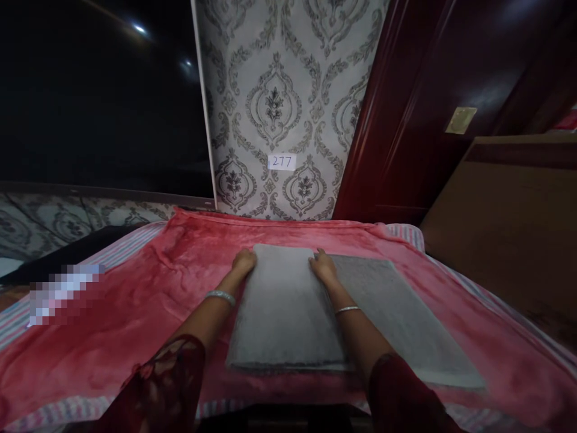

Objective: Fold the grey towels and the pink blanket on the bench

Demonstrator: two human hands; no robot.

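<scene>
A grey towel (288,307) lies on a red blanket (135,300), partly folded, its left half doubled over so a single layer (396,313) spreads to the right. My left hand (244,262) rests at the far left corner of the folded part, fingers curled over the edge. At the folded part's far right corner, my right hand (323,266) grips or presses the cloth, fingers bent. Both wrists carry thin bangles.
The blanket covers a bed with a striped sheet (408,233) showing at its edges. Patterned wallpaper with a paper label "277" (282,161) stands behind. A dark red door (428,102) and a brown wooden cabinet (509,222) are at the right.
</scene>
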